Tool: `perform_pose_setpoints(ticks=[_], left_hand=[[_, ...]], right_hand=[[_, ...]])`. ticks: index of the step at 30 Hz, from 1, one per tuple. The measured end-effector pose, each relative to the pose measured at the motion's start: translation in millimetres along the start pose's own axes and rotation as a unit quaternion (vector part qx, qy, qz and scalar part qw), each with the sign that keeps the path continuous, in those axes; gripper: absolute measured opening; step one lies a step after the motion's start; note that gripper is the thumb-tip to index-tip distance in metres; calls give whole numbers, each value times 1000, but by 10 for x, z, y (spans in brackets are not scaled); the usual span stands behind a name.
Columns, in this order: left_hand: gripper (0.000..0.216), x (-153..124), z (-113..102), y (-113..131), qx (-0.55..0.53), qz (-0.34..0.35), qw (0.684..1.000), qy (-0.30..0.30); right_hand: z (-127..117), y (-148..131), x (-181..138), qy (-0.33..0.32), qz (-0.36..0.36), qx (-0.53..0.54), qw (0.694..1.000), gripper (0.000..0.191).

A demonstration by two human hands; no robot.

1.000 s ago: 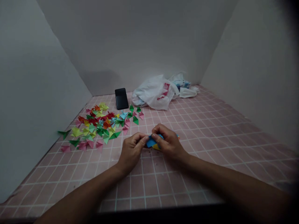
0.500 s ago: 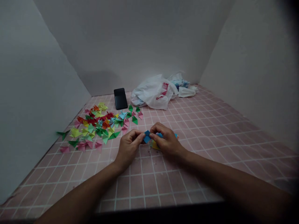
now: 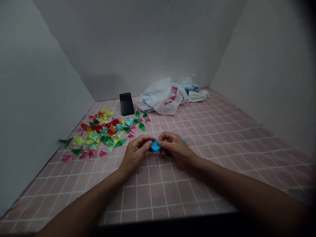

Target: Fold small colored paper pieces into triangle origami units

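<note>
There's the small blue diamond-shaped folded paper (image 3: 155, 145), right over the middle of the table (image 3: 222, 138), and I have it pinched from both sides! My left hand (image 3: 136, 150) closes thumb and forefinger on its left corner; my right hand (image 3: 175, 148) grips the opposite corner, fingertips nearly together. Coloured paper (image 3: 185, 142) peeks out beyond the right knuckles. Toward the table's left edge, a loose spread of multicoloured pointed paper folds (image 3: 110, 131). Near the back edge, a black rectangular phone (image 3: 127, 104), then a crumpled white plastic bag with red print (image 3: 160, 95).
</note>
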State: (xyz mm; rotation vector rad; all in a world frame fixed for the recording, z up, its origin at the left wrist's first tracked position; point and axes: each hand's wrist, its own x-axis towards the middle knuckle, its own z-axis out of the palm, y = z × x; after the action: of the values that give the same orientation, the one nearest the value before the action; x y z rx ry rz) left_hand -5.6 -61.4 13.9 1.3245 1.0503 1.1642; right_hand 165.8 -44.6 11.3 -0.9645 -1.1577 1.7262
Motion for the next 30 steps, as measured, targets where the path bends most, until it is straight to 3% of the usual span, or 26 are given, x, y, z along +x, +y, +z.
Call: perform_pose_setpoints(ticks=[7,15,20,24,30], left_hand=[[25,49,-35,-40,18,27,998,-50],[28,55,-63,-42,86,87,990,-70],[7,40,-48,-80,113,81,990,-17],[7,17,-22,-81,71,38,996,24],[12,-13,-14,-37,92,57,993,47]], right_hand=[[-14,-55,2,-6,57,132,990,31],[-35,-53,18,-29,75,145,986,22],[-28,-16,14,-57,66,136,987,23],[0,6,6,-59,9,89,994,32],[-4,50,5,-53,-57,-29,997,26]])
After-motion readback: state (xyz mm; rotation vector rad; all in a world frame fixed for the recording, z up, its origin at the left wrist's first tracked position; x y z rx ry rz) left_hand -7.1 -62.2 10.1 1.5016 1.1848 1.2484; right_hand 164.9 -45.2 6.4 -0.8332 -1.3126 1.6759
